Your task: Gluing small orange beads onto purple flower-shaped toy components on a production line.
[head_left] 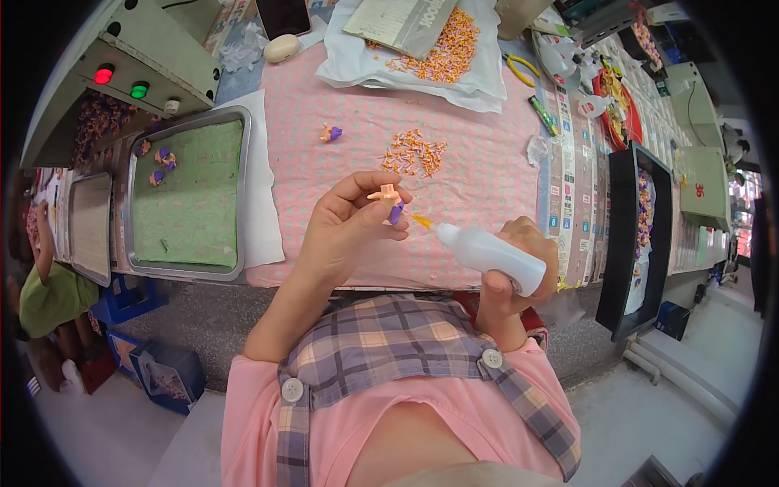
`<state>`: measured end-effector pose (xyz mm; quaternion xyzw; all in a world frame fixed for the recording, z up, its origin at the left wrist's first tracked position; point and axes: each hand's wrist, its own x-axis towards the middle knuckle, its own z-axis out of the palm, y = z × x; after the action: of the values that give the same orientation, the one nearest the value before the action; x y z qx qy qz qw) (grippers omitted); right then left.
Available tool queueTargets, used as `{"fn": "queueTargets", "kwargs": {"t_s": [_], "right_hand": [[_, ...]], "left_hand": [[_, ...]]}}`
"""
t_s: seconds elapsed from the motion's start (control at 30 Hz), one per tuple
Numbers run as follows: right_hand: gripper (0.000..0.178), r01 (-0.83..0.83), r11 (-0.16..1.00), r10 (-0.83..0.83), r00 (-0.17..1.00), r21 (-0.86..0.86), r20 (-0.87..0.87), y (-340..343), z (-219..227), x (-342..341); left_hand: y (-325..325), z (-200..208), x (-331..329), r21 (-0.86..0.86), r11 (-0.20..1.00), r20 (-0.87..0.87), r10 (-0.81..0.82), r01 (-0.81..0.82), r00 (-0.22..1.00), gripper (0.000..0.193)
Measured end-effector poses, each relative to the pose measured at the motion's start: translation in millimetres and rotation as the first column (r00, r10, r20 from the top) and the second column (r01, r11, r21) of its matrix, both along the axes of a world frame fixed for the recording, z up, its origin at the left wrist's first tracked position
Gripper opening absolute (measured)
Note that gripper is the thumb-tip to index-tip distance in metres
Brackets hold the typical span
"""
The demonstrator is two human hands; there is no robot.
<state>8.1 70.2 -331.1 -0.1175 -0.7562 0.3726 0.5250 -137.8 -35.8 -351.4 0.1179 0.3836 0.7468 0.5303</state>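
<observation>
Over the cloth-covered table, my left hand pinches a small peach-and-purple plastic figure between thumb and fingers. My right hand is wrapped round a white squeeze bottle, tilted so that its thin amber nozzle points at the figure. Whether the tip touches the figure is hard to tell. Just beyond my hands lies a loose pile of small orange, pink and white pieces. A similar figure rests by itself on the pink checked cloth, left of that pile.
At left, a metal tray with a green lining holds several figures, below a grey machine with lit buttons. White paper bears more pieces and a booklet. Yellow-handled pliers and a black bin are right. Another person is far left.
</observation>
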Motion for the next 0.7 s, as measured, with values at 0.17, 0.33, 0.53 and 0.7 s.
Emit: {"fn": "queueTargets", "kwargs": {"t_s": [0.17,0.33,0.53,0.7], "right_hand": [[0.036,0.014,1.000,-0.014,1.000,-0.009,0.015,0.6,1.4,3.5],[0.037,0.020,1.000,-0.020,1.000,0.005,0.011,0.9,1.9,1.7],[0.038,0.004,1.000,-0.004,1.000,-0.001,0.001,0.6,1.2,-0.5],[0.038,-0.031,0.999,0.030,0.999,0.018,0.032,3.1,-0.4,-0.2]], "left_hand": [[0.8,-0.1,0.5,-0.004,1.000,-0.004,0.001,-0.001,1.000,0.024],[1.2,1.3,1.6,-0.016,1.000,-0.024,0.006,-0.006,1.000,0.023],[1.3,2.1,1.1,-0.030,1.000,-0.036,0.004,-0.006,0.999,0.023],[0.9,0.0,0.6,-0.037,0.999,-0.054,0.011,-0.014,0.998,0.022]]}}
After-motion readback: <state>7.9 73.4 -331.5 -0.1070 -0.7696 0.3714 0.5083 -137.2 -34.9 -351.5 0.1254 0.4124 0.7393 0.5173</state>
